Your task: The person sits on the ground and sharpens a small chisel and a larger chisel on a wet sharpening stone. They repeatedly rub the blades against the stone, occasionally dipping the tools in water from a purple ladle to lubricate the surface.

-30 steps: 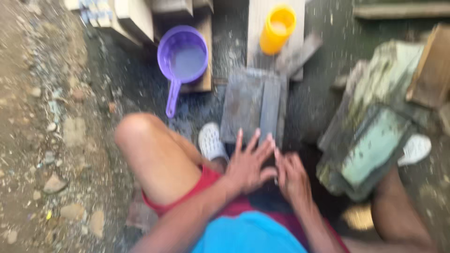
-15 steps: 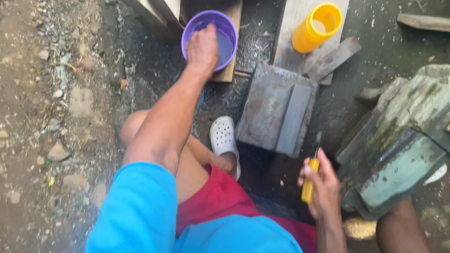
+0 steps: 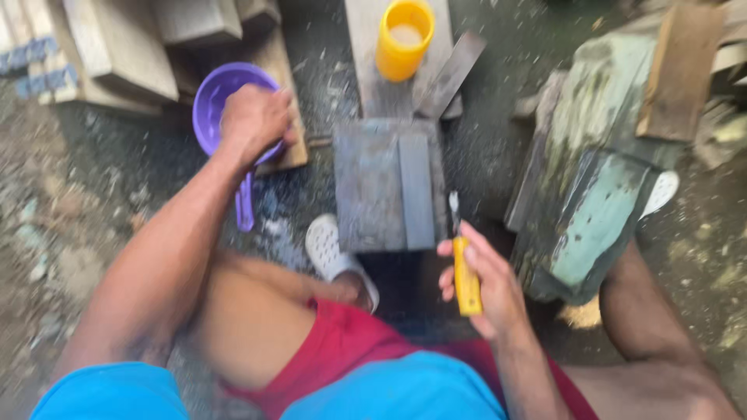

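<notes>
Left hand (image 3: 253, 120) over purple dipper (image 3: 214, 101); yellow-handled knife (image 3: 464, 268) in right hand (image 3: 486, 284)

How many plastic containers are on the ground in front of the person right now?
2: a purple dipper, with the left hand in it, and a yellow cup standing on a plank beyond the grey block. Others may be out of view.
</notes>
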